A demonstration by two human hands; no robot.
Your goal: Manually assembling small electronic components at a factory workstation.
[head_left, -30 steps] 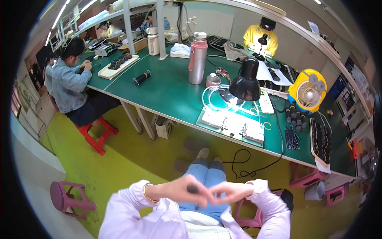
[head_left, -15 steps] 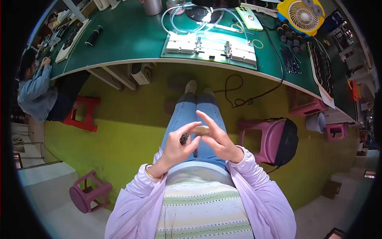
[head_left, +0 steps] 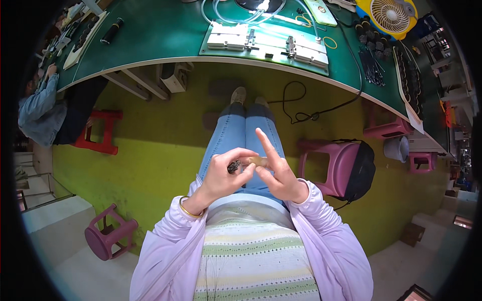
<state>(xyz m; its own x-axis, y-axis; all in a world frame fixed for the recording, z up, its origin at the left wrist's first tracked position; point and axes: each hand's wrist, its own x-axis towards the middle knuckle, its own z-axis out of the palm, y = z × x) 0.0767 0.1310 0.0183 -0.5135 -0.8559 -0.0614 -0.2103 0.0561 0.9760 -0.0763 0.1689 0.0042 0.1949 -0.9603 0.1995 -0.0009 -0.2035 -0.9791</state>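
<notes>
I stand back from the green workbench (head_left: 165, 40) and look down at my own body. My left hand (head_left: 223, 175) pinches a small dark object (head_left: 234, 166) between thumb and fingers, in front of my waist. My right hand (head_left: 276, 168) meets it from the right, the index finger stretched up and a small tan piece (head_left: 257, 161) held at its fingertips against the dark object. A gold bangle (head_left: 187, 210) sits on my left wrist. Below the hands are my blue jeans and shoes on the yellow-green floor.
On the bench lie white fixture plates (head_left: 266, 42), clear tubing and a yellow fan (head_left: 391, 15). A pink stool with a black bag (head_left: 346, 168) stands at my right, a purple stool (head_left: 108, 236) at my lower left, a red stool (head_left: 100, 133) by a seated person (head_left: 42, 105).
The view has tipped from the bench down to my lap. My hands, first joined low in front of me, now work at a small dark object, the right index finger raised.
</notes>
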